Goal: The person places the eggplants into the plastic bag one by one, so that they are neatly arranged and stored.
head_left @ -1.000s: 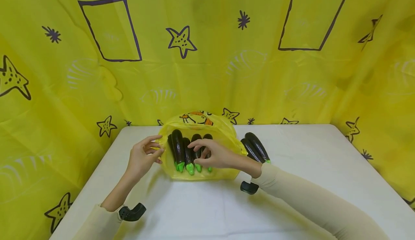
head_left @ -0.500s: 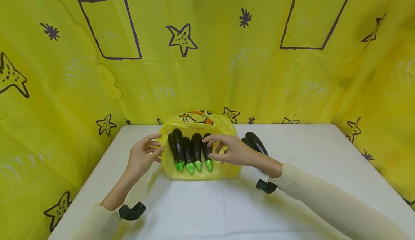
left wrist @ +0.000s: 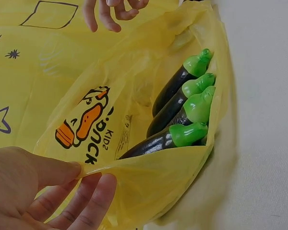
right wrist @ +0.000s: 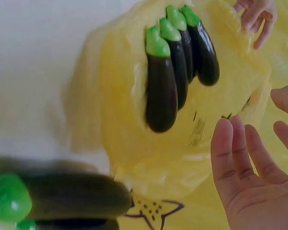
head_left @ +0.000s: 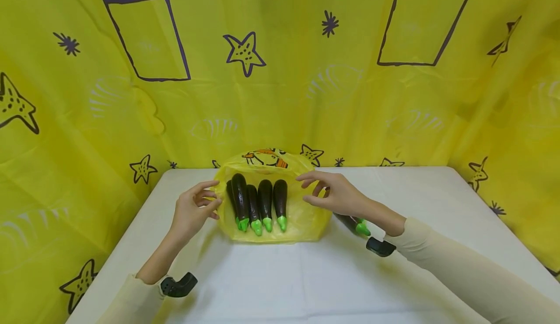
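Note:
A yellow plastic bag [head_left: 302, 226] lies with its mouth spread toward me, several dark eggplants [head_left: 265, 200] with green caps inside it. At the bag's left rim my left hand [head_left: 192, 207] pinches the film between thumb and fingers; the left wrist view shows this grip on the bag edge [left wrist: 134, 167]. My right hand [head_left: 337, 192] hovers by the bag's right rim, fingers spread and holding nothing in the right wrist view. Whether it touches the bag I cannot tell. Outside the bag, an eggplant [head_left: 350, 223] lies below the right hand, partly covered by it; the right wrist view shows a second one [right wrist: 81, 224] beside it.
A white-covered table [head_left: 262, 285] bears the bag and eggplants. Behind and at both sides hangs a yellow curtain [head_left: 280, 110] with stars and frames drawn on it. Each wrist wears a dark camera mount [head_left: 178, 285].
My right hand has moved right, from above the eggplants in the bag to the bag's right rim, uncovering them. My left hand keeps its grip in the same place.

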`<state>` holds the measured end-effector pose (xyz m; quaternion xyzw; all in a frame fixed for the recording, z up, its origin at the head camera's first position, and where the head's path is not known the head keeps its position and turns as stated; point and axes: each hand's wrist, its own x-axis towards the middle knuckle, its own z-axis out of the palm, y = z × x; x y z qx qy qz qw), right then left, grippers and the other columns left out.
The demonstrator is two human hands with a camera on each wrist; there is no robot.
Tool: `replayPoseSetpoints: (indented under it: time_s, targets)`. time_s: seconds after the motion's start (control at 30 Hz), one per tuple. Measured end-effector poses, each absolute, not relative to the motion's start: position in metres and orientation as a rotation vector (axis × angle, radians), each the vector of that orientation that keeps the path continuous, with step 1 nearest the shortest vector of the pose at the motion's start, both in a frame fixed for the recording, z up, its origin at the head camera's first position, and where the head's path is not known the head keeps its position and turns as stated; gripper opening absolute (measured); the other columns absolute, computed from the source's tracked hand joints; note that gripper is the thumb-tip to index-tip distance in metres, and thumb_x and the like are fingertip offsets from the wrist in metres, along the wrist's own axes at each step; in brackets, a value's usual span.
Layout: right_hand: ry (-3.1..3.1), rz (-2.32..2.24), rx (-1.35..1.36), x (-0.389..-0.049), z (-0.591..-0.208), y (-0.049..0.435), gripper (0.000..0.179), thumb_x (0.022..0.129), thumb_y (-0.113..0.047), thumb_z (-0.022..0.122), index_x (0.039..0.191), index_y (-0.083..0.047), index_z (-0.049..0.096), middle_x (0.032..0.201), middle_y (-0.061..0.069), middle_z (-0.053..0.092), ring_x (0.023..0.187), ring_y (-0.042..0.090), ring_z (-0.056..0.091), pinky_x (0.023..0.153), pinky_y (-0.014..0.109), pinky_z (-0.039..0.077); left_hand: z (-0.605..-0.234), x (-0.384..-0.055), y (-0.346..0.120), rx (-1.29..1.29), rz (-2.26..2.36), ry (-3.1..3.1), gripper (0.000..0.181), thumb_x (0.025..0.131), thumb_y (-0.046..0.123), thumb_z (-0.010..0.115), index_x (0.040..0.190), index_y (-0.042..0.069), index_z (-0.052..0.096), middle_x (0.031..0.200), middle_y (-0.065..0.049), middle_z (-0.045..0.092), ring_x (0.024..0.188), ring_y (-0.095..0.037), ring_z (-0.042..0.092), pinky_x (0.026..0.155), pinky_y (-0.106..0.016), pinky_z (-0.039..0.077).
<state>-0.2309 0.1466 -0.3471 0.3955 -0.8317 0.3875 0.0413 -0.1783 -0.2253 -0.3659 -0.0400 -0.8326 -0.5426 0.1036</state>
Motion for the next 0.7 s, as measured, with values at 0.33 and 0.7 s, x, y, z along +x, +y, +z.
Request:
replayPoseSetpoints:
  time_s: [0.33, 0.7]
  targets:
    - [-2.561, 1.173, 1.102, -0.241, -0.346, 0.173, 0.043, 0.094, -0.012, 0.076, 0.135, -0.009, 0.065, 0.112, 0.013, 0.072, 0.079, 0.013, 0.070, 0.063, 0.031, 0.060, -0.367, -0.179, -0.225, -0.124, -1.610, -2.452, 0.048, 0.093, -0.005, 0.072, 0.138, 0.003, 0.061, 0.103, -0.022, 0.069, 0.078, -0.025, 0.072, 0.065, -0.047, 0.065]
    - [-2.615, 1.108, 0.966, -0.257, -0.355, 0.202, 0.042, 0.095, -0.015, 0.076, 0.135, -0.010, 0.064, 0.113, 0.012, 0.072, 0.086, 0.018, 0.070, 0.066, 0.028, 0.060, -0.367, -0.179, -0.223, -0.137, -1.603, -2.451, 0.048, 0.092, -0.007, 0.072, 0.138, 0.003, 0.061, 0.104, -0.023, 0.070, 0.079, -0.026, 0.072, 0.066, -0.048, 0.065]
